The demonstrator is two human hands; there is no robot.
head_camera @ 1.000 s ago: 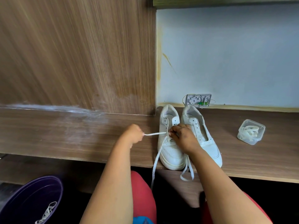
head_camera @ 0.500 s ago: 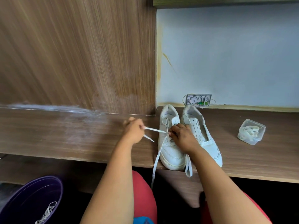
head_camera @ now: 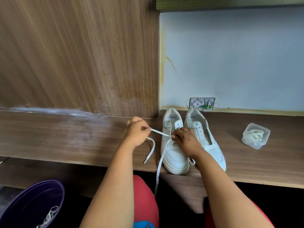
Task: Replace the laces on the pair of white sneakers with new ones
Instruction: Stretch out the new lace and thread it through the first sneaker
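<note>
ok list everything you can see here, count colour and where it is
white sneakers: 2, white, side by side on the wooden shelf, heels to the wall
lace: 1, white, part threaded in the left sneaker, ends trailing off the shelf edge
plastic container: 1, clear, holds whitish laces, right of the sneakers
wall socket plate: 1, white, on the wall behind the sneakers
bucket: 1, purple, lower left, holds pale laces
wooden shelf: 1, brown
left hand: pinches the lace, left of the sneakers
right hand: on the left sneaker's eyelets, pinching the lace
</note>
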